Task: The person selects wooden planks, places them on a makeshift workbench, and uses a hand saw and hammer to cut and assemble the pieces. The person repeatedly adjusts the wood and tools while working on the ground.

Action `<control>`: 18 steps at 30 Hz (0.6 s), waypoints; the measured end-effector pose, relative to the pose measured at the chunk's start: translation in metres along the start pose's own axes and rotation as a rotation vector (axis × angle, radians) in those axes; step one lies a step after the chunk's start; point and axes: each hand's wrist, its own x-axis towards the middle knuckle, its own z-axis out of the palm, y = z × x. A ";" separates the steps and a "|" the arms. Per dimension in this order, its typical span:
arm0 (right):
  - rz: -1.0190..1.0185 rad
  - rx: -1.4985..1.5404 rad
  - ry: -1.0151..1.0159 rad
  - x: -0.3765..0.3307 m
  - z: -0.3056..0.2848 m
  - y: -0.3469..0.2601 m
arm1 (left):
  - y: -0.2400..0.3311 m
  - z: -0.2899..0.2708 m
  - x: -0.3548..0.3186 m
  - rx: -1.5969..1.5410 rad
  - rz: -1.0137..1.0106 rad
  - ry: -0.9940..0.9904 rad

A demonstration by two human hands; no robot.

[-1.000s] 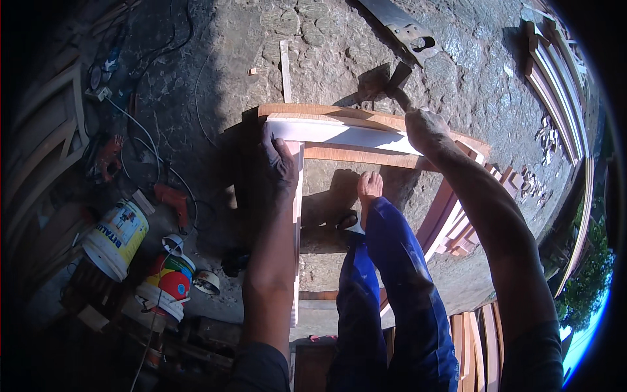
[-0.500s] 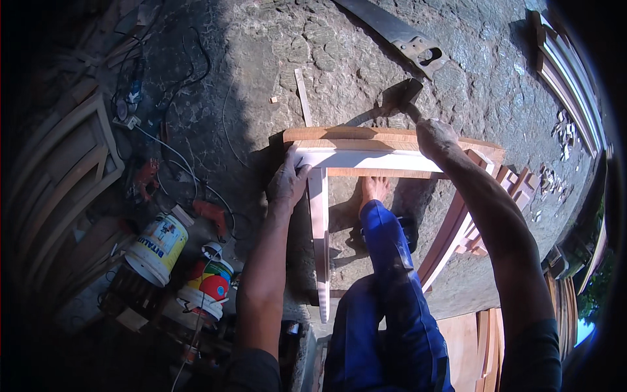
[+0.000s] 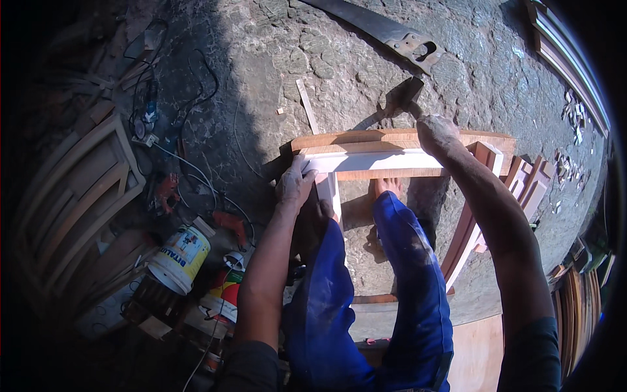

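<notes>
In my right hand is the handle of a hammer, its dark head just beyond the far rail of a wooden frame. My left hand grips the left corner of that wooden frame, with the thumb on the near side. A curved reddish board runs along the frame's far edge. The left side bar extends toward me and is partly covered by my left leg. My bare feet and blue trousers show inside and beside the frame.
A handsaw lies on the rough ground ahead, near a thin wood strip. To the left are an orange power tool, cables, a yellow-and-white bucket and stacked wooden frames. Wood pieces and offcuts lie at right.
My left leg has swung forward over the frame's left side bar. The view has shifted slightly. Both hands keep their holds, and the hammer stays beyond the far rail.
</notes>
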 end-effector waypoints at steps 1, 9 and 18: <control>-0.025 -0.057 -0.028 0.001 -0.002 0.000 | -0.001 0.000 -0.001 -0.045 0.015 -0.003; -0.013 -0.108 0.046 0.016 0.013 0.010 | -0.015 -0.013 0.011 0.146 0.304 0.093; -0.052 -0.281 -0.094 0.030 0.009 0.010 | 0.015 -0.011 0.090 0.246 0.367 -0.099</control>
